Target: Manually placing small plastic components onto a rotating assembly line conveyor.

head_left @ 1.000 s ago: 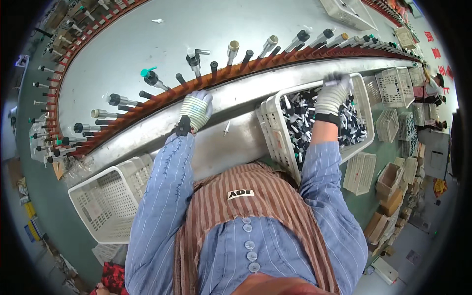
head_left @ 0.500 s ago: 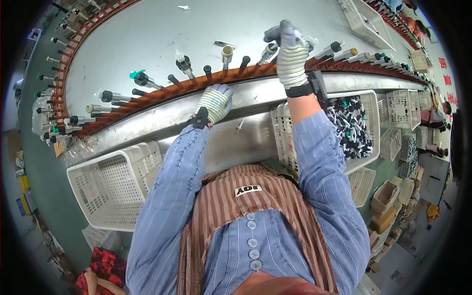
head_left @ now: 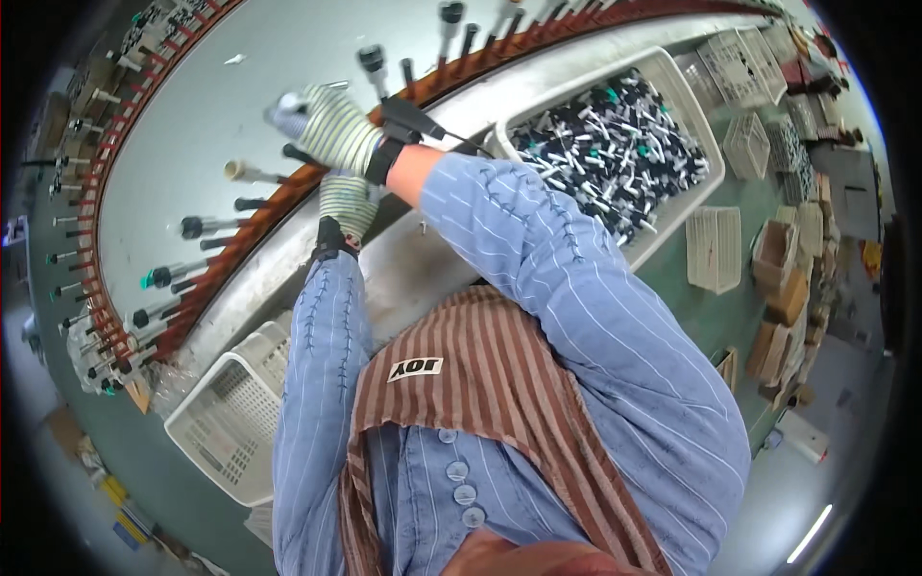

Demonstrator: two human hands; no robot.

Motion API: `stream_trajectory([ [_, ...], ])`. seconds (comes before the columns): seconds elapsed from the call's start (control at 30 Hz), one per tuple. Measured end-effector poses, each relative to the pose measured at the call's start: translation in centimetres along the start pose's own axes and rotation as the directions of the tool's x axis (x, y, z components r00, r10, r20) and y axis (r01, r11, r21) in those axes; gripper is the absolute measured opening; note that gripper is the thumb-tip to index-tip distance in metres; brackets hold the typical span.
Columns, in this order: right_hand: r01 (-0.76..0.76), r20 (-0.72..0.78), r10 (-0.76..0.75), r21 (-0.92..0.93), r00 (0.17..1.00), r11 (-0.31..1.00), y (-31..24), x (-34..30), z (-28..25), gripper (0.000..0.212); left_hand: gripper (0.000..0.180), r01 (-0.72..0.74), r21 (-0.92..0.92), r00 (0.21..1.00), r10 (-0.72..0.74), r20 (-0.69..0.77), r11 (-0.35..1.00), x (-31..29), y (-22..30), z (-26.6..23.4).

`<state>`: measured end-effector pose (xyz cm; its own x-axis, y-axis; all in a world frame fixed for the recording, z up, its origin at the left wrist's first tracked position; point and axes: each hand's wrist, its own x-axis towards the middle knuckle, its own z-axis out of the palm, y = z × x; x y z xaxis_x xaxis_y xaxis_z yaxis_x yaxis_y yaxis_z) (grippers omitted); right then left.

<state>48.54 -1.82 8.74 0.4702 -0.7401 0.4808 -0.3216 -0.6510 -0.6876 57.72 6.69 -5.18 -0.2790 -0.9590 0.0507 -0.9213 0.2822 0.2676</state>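
Observation:
My right hand, in a striped glove with grey fingertips, reaches left over the brown conveyor edge. Its fingers are curled together; what they hold, if anything, cannot be made out. Below it, my left hand in a matching glove is at the metal rail, its fingers hidden behind my right hand. Close by, a beige-topped pump piece sits on a conveyor peg, and a black pump head with a clear collar stands farther right. A black angular piece juts out beside my right wrist.
A white crate heaped with black, white and green pump heads stands at right. Another white crate is at lower left. Pegs with pump heads line the curved conveyor. More crates and cardboard boxes are at far right.
My right hand has swung from the far right of the conveyor leftward, crossing over my left hand. My view has turned, and the filled crate now shows more fully.

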Motion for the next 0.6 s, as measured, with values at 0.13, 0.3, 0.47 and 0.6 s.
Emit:
stream_trajectory([
  [0.13, -0.242, 0.134, 0.212, 0.282, 0.968, 0.929, -2.5, -6.6, -6.4, 0.036, 0.044, -0.061, -0.154, 0.949, 0.01, -0.315, 0.986, -0.8, -1.3, 2.8],
  [0.3, -0.533, -0.291, 0.452, -0.34, 0.843, 0.775, 9.4, -18.5, -21.2, 0.027, 0.017, -0.104, -0.006, 0.938, 0.096, -0.334, 0.995, -1.6, 0.3, -0.6],
  [0.47, -0.355, 0.104, 0.79, -0.852, 0.605, 0.384, 17.8, -27.3, -24.8, 0.03, 0.019, -0.081, 0.018, 0.953, 0.083, -0.292, 0.997, -1.3, 1.1, -0.9],
  [0.6, -0.297, 0.131, 0.894, -0.914, 0.428, 0.276, 18.9, -26.5, -24.9, 0.026, 0.019, -0.082, 0.007, 0.95, 0.08, -0.302, 0.997, -1.2, 1.1, -0.5],
])
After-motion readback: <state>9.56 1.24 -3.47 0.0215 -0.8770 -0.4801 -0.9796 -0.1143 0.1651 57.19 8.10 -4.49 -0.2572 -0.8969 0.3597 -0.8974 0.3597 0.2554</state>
